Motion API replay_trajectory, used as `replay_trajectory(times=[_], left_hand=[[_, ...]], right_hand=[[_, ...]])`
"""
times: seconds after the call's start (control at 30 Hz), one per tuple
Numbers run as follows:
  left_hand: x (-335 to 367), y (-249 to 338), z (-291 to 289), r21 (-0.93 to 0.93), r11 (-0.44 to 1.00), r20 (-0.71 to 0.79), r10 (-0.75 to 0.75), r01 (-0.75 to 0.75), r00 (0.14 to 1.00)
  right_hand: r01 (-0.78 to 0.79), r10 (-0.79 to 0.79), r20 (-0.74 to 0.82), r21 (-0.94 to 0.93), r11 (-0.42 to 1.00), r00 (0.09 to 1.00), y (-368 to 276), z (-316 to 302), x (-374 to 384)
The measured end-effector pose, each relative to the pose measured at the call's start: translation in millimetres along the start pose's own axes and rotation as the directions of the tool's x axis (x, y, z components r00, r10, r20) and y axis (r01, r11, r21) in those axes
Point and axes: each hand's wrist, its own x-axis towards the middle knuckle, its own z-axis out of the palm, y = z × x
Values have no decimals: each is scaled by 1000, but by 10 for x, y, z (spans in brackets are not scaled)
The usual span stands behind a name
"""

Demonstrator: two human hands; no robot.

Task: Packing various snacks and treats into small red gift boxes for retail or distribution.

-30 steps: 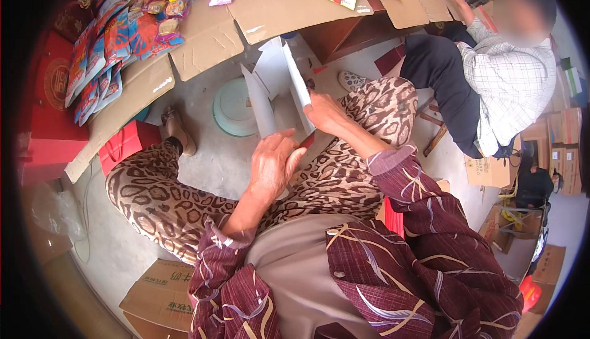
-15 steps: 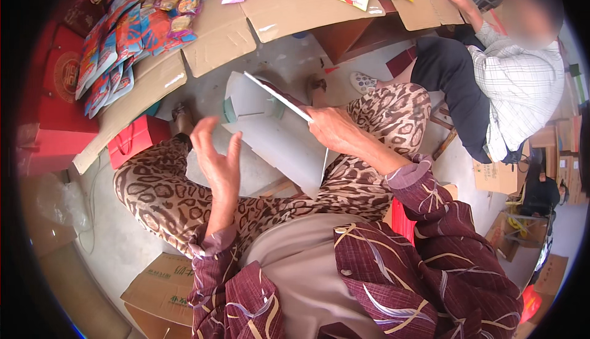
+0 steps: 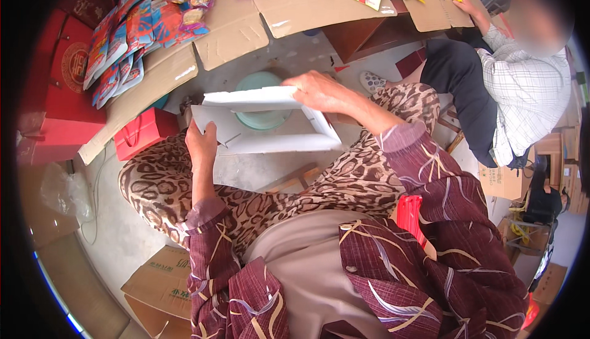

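A white cardboard box [image 3: 270, 142] with folded walls stands open over my lap, and I can see through its middle. My left hand [image 3: 203, 145] grips its left corner, thumb on the near side. At the far right corner, my right hand [image 3: 316, 91] is closed on the upper edge of the wall. Behind the box, partly hidden by it, a round pale green tub [image 3: 261, 81] shows on the floor.
Flattened cardboard [image 3: 230, 39] covers a table ahead, with blue-red snack packets [image 3: 126, 44] and small bright wrapped sweets on it. A red gift bag [image 3: 142, 132] stands left of my knee. A co-worker [image 3: 522, 87] sits at the right. A brown carton [image 3: 161, 280] is at lower left.
My left hand was free with fingers apart and now holds the box's left corner. The box has swung from tilted to nearly level and opened into a frame.
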Motion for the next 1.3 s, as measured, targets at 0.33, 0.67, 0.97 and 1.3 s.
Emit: replay_trajectory(times=[0.33, 0.67, 0.97, 1.3], left_hand=[[34, -128, 234, 85, 980, -313, 200, -182, 928], [80, -85, 242, 187, 960, -247, 251, -208, 936], [65, 234, 267, 473, 840, -23, 312, -264, 950], [187, 169, 271, 382, 902, -12, 220, -199, 975]], right_hand=[[-148, 142, -270, -1, 989, 952, 453, 130, -80], [-384, 331, -228, -254, 888, 916, 301, 0, -200], [-318, 304, -207, -38, 947, 930, 610, 51, 188], [-269, 399, -128, 552, 789, 908, 738, 197, 296]])
